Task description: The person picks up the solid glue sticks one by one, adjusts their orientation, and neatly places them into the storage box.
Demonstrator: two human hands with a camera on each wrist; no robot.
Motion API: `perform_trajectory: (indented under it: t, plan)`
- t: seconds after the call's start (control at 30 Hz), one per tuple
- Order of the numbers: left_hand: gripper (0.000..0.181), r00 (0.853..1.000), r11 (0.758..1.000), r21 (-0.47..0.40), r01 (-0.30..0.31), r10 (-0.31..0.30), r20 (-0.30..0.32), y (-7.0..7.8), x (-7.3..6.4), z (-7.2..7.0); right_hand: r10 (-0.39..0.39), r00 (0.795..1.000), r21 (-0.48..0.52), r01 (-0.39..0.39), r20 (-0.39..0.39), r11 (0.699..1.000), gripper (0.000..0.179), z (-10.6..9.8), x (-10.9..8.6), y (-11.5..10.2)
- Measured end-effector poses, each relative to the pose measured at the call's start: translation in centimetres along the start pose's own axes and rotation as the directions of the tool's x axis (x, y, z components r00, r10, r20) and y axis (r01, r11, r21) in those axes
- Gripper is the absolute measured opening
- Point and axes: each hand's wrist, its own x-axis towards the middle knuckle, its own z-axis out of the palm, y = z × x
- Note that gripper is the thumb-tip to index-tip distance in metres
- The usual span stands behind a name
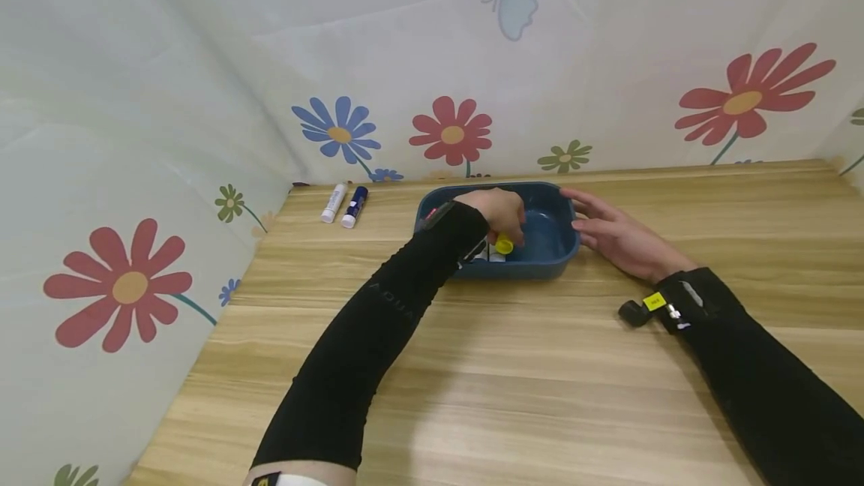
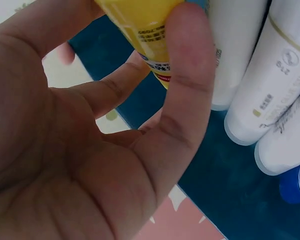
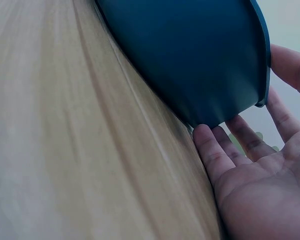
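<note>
My left hand (image 1: 501, 210) reaches down into a dark blue plastic box (image 1: 520, 271) and pinches a yellow glue stick (image 2: 145, 30) between thumb and fingers. Beside it in the left wrist view lie several white glue sticks (image 2: 270, 85) in a row, with a blue one (image 2: 296, 182) at the end. In the head view the left forearm hides much of the box's left half. At the box's right end, my right hand (image 1: 624, 242) has its fingers extended against the outer wall and rim, as the right wrist view also shows.
On the wooden table (image 1: 540, 373), a white glue stick (image 1: 334, 203) and a dark blue one (image 1: 355, 207) lie left of the box. A flowered cloth (image 1: 607, 81) hangs along the table's back and left edges.
</note>
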Motion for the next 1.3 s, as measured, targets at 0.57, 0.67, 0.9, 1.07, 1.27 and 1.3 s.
perform_trajectory:
  t: [0.57, 0.67, 0.9, 1.07, 1.27, 1.3]
  plan:
    - [0.042, 0.997, 0.999, 0.031, 0.008, -0.010, 0.077, 1.3, -0.7, -0.5, -0.010, 1.000, 0.008, 0.010, 0.007, 1.000, 0.058, 0.1, 0.0, 0.0]
    - [0.050, 0.994, 0.996, 0.088, -0.006, -0.004, 0.112, 1.3, -0.7, -0.4, -0.006, 1.000, 0.002, 0.006, 0.004, 1.000, 0.058, 0.1, 0.0, -0.1]
    - [0.051, 0.995, 0.999, 0.051, 0.015, -0.020, 0.096, 1.0, -0.8, -0.4, -0.014, 1.000, 0.006, 0.014, 0.010, 1.000, 0.058, 0.0, 0.0, 0.0]
    - [0.043, 0.995, 0.997, 0.072, 0.006, -0.013, 0.097, 1.0, -1.0, -0.4, -0.016, 1.000, 0.012, 0.016, 0.011, 1.000, 0.058, 0.0, -0.1, 0.0]
    - [0.030, 0.995, 0.995, 0.094, -0.015, 0.006, 0.096, 1.0, -1.5, -0.3, -0.011, 1.000, 0.014, 0.011, 0.005, 1.000, 0.058, 0.0, -0.1, -0.1]
    - [0.028, 0.996, 0.995, 0.094, -0.021, 0.012, 0.094, 0.9, -1.5, -0.2, -0.010, 1.000, 0.015, 0.010, 0.005, 1.000, 0.058, 0.0, -0.1, -0.1]
